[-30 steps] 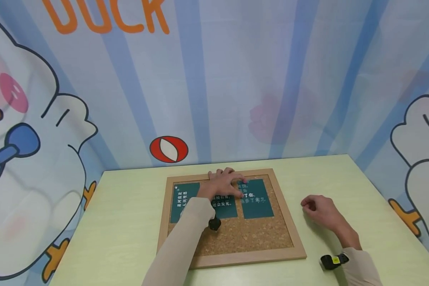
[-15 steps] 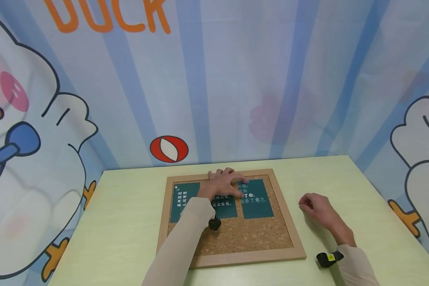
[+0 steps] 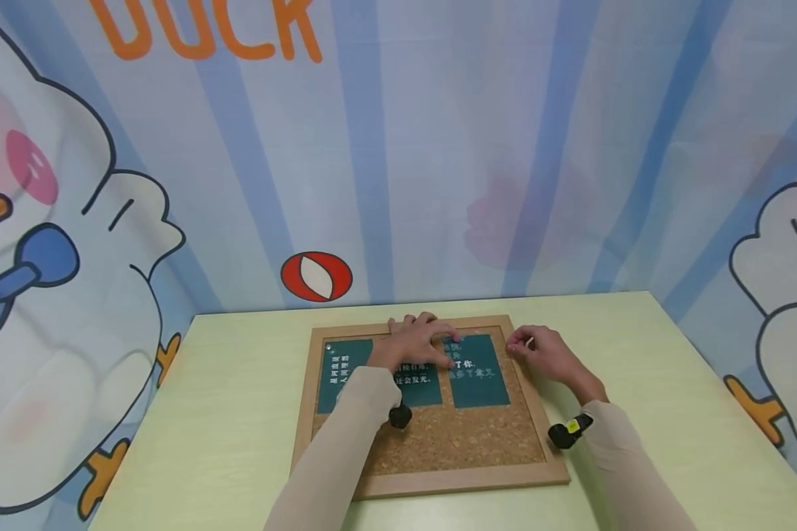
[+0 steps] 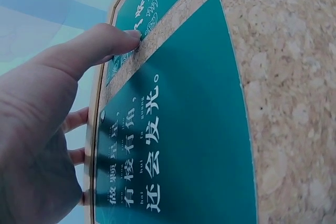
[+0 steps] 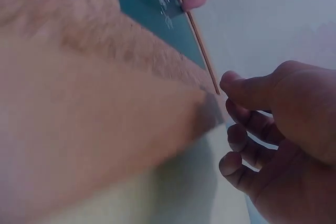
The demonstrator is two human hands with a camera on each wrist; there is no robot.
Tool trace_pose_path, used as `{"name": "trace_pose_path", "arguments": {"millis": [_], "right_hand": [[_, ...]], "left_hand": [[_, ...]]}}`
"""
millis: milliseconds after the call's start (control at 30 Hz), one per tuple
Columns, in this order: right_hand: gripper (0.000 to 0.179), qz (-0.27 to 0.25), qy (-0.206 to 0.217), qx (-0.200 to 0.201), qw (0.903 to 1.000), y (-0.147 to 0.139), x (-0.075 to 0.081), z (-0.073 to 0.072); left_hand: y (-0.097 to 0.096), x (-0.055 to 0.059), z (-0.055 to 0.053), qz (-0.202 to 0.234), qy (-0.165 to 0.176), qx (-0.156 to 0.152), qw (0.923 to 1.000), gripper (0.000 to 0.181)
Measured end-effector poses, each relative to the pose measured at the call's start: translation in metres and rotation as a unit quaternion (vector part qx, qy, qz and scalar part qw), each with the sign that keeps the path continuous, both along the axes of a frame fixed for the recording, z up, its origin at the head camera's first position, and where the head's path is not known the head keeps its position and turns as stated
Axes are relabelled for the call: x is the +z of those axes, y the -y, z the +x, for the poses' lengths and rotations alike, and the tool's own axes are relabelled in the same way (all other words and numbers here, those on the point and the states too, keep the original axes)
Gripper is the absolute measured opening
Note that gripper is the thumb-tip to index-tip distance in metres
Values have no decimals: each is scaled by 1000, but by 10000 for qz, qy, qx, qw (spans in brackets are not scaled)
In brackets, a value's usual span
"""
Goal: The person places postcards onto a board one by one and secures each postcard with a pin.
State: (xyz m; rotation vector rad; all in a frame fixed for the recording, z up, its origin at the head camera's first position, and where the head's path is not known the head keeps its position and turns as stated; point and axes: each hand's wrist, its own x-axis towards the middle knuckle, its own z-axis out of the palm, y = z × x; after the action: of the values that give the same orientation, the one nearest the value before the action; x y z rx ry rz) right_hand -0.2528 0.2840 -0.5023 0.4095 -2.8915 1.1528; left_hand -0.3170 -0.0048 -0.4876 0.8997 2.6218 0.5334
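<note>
Three dark green cards with white Chinese characters lie in a row on a wood-framed corkboard [image 3: 452,442]. My left hand [image 3: 412,345] spreads over the top of the middle card [image 4: 205,108], its thumb and a finger touching the left side of the right card [image 3: 481,387]. The left card [image 3: 325,398] is partly hidden by the left arm and has a small shiny pin [image 3: 328,346] at its top corner. My right hand [image 3: 547,358] is at the board's right frame, thumb and index tips together. Whether something tiny sits between them cannot be seen.
The board lies on a pale yellow table [image 3: 239,383]. Behind it hangs a blue-striped cartoon backdrop [image 3: 438,147]. Bare cork shows along the board's lower part, and the wooden frame [image 3: 465,478] forms a raised edge.
My right hand has moved left and away from me, from over the table to the board's right frame. The left hand and the cards stay where they were.
</note>
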Motion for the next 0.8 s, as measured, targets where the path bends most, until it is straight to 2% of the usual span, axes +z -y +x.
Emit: {"name": "trace_pose_path", "arguments": {"millis": [133, 300, 600, 800], "right_hand": [[13, -8, 63, 109, 9999, 16, -3, -16], [13, 87, 143, -59, 9998, 31, -4, -29], [13, 378, 367, -93, 9986, 29, -5, -39], [14, 784, 542, 90, 9954, 29, 3, -45]], "left_hand": [[1, 0, 1, -19, 1, -15, 10000, 55], [2, 1, 0, -28, -47, 2, 10000, 57], [-3, 0, 2, -97, -67, 16, 9999, 59], [-4, 2, 3, -66, -66, 3, 10000, 57]]}}
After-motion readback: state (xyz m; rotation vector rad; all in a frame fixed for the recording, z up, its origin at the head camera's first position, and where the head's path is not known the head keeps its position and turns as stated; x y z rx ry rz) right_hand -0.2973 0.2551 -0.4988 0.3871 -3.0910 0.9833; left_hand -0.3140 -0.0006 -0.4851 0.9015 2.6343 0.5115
